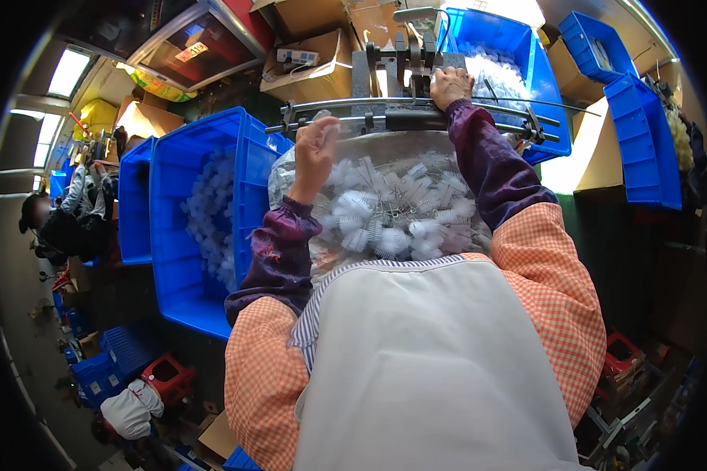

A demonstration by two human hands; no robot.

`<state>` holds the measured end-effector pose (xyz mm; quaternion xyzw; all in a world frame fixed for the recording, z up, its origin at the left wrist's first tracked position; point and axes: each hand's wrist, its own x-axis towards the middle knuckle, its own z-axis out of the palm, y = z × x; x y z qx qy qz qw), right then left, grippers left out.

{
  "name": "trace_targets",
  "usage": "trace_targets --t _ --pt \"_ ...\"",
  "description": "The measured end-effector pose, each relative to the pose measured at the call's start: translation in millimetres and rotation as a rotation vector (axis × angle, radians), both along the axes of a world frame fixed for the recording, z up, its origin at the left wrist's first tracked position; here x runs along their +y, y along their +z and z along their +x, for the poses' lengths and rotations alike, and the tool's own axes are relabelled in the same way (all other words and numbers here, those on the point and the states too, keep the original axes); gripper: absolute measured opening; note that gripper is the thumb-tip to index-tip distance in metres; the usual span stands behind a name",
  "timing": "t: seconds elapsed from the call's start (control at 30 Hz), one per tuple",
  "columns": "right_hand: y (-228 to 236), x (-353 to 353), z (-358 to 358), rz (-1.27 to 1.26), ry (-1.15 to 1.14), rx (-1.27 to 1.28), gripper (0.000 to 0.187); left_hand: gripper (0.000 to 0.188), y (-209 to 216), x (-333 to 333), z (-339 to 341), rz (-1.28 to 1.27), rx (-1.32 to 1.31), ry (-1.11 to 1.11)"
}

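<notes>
My right hand (pixel 452 86) is closed at the dark metal machine (pixel 404 71), its fingers curled down over a part I cannot make out. Slightly blurred, my left hand (pixel 314 157) is raised by the left end of the machine's horizontal metal rods (pixel 346 104). Its fingers are drawn together, and what they hold is too smeared to name. Below both hands, against my apron, a heap of translucent white ribbed pieces with thin metal wires (pixel 397 206) lies on a clear plastic sheet (pixel 284 177).
To the left stands a large blue crate (pixel 192 306) of whitish pieces; behind the machine, another blue bin (pixel 479 27) holds similar ones. A cardboard box (pixel 310 74) sits at the back left. Blue crates (pixel 648 145) are stacked at right. Other people (pixel 75 212) work at far left.
</notes>
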<state>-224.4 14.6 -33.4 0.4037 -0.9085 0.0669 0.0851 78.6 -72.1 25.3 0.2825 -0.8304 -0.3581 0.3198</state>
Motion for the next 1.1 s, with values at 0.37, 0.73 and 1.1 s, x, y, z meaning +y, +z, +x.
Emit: trace_targets --t 0.37,0.73,1.1 --pt "21.4 25.4 -58.0 0.245 -0.014 -0.046 0.024 0.014 13.2 17.1 -23.6 0.596 0.278 -0.315" --pt "66.2 74.2 20.3 -0.195 0.538 -0.911 0.043 0.014 8.3 38.7 -56.2 0.685 0.231 -0.380" --pt "14.5 32.6 -21.9 -0.184 0.146 -0.038 0.020 0.037 -30.7 18.7 -22.4 -0.118 -0.681 -0.431"
